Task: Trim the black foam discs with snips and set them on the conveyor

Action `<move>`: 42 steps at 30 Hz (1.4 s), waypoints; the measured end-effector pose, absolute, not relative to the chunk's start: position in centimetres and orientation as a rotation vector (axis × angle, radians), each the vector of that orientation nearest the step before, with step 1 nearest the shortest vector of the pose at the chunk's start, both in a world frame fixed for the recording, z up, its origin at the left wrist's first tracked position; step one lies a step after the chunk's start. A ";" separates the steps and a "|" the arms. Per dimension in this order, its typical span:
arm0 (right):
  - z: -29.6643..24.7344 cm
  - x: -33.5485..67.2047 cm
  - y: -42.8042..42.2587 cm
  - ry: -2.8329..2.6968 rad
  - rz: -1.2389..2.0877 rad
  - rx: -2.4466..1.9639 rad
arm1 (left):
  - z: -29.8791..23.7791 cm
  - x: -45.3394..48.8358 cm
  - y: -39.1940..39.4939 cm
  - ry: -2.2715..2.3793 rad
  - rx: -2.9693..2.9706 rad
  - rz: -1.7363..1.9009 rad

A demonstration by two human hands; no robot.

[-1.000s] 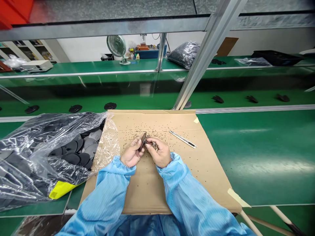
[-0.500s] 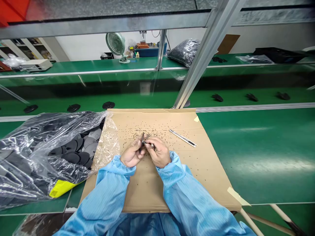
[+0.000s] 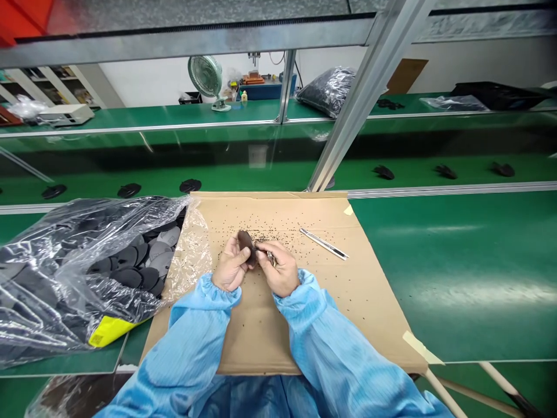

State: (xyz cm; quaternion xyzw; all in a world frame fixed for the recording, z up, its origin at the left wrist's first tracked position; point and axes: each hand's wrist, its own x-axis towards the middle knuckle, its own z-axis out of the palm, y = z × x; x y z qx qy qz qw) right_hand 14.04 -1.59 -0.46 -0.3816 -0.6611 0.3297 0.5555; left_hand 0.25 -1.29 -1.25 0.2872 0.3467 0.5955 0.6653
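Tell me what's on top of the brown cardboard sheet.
Tiny black bits, a slim white tool and pale tape are on the brown cardboard sheet; clear plastic overlaps its left edge. Anything behind the left hand, held dark disc, right hand and blue sleeves is covered.

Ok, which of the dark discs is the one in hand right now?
The dark disc in the left hand, held tilted above the cardboard sheet. The other discs in view lie in the plastic bag or on the green surface beyond.

The right hand [image 3: 281, 271] hides most of its tool [image 3: 272, 260]; the left edge crops the plastic bag [image 3: 35, 307], the bottom edge 2 sleeves [image 3: 198, 331]; specks [image 3: 270, 235] on the cardboard [image 3: 256, 342] are too small to identify.
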 end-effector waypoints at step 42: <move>-1.8 14.4 0.3 -0.698 1.743 -0.908 | -1.9 -0.1 -2.1 1.239 2.017 1.711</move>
